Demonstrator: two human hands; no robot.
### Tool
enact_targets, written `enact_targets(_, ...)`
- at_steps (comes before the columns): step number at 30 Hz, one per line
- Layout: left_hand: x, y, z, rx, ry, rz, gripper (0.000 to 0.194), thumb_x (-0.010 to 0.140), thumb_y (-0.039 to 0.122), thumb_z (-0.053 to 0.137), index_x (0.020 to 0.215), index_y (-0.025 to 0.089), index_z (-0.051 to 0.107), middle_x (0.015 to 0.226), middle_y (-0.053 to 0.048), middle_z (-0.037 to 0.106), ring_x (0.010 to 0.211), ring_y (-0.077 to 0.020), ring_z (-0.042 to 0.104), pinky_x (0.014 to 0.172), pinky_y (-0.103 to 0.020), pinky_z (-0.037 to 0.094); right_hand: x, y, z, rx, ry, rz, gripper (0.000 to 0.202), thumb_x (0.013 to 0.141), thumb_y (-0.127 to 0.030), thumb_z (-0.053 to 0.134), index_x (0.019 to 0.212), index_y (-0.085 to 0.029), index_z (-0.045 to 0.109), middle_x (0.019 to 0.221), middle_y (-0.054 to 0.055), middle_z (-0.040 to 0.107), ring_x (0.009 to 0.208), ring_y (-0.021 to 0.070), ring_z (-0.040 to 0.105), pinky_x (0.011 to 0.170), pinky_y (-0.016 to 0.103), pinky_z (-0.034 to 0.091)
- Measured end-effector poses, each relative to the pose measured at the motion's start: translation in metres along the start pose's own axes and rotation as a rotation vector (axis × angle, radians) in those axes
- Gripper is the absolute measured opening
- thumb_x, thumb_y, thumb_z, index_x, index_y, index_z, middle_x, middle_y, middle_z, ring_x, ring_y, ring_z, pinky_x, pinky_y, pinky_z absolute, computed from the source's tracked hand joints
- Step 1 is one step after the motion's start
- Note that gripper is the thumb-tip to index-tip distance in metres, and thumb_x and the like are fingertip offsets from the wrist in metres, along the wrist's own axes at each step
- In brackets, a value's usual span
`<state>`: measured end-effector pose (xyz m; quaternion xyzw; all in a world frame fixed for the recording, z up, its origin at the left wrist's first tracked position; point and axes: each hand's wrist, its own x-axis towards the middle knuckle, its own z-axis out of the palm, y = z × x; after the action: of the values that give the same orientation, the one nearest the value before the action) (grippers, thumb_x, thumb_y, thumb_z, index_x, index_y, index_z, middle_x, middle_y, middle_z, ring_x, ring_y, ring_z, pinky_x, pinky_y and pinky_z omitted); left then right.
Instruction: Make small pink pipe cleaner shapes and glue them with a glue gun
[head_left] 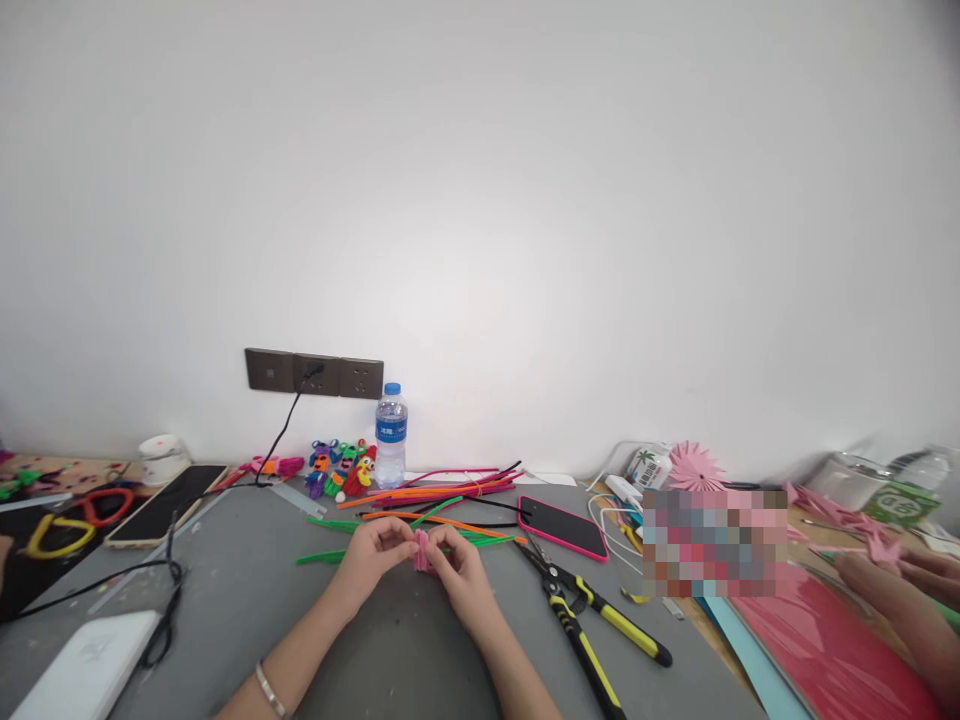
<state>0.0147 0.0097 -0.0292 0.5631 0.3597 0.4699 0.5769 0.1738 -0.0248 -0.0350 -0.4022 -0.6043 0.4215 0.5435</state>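
A small pink fuzzy piece [422, 552] is pinched between both hands above the grey table mat [390, 640]. My left hand [379, 555] closes thumb and fingers on its left side. From the right, my right hand [454, 565] grips the same piece. Green pipe cleaners [319, 557] and orange ones [450, 523] lie just behind and beside the hands. Farther back is a bundle of pink, orange and black pipe cleaners [480, 486]. The fingers partly cover the pink piece, so its full shape is hidden.
Yellow-black pliers [581, 610] and a pink-edged phone [562, 528] lie at right. A water bottle [391, 435] and small fuzzy figures [345, 468] stand by the wall. At left are a white power bank [86, 670], cables and scissors [60, 537]. Another person's hands [900, 590] work far right.
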Motion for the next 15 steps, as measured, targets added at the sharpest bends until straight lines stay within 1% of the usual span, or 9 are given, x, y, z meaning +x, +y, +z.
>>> enact_targets(11, -0.0019, 0.0023, 0.001, 0.024, 0.0, -0.001, 0.024, 0.064, 0.034, 0.078, 0.067, 0.015, 0.063, 0.066, 0.0, 0.064, 0.062, -0.0148, 0.058, 0.062, -0.024, 0.046, -0.001, -0.0032, 0.001, -0.018, 0.019, -0.012, 0.035, 0.085, -0.05, 0.055, 0.071, -0.019, 0.053, 0.068, -0.001, 0.049, 0.061, 0.0131, 0.044, 0.056, 0.023, 0.036)
enact_targets(15, -0.0025, 0.0014, 0.0011, 0.006, -0.011, -0.007, 0.025, 0.065, 0.034, 0.078, 0.068, 0.015, 0.062, 0.068, 0.0, 0.064, 0.064, -0.0148, 0.058, 0.064, -0.025, 0.046, -0.0009, -0.0041, 0.0013, -0.033, 0.035, -0.019, 0.033, 0.086, -0.048, 0.056, 0.071, -0.018, 0.054, 0.068, -0.001, 0.05, 0.062, 0.0138, 0.046, 0.057, 0.024, 0.037)
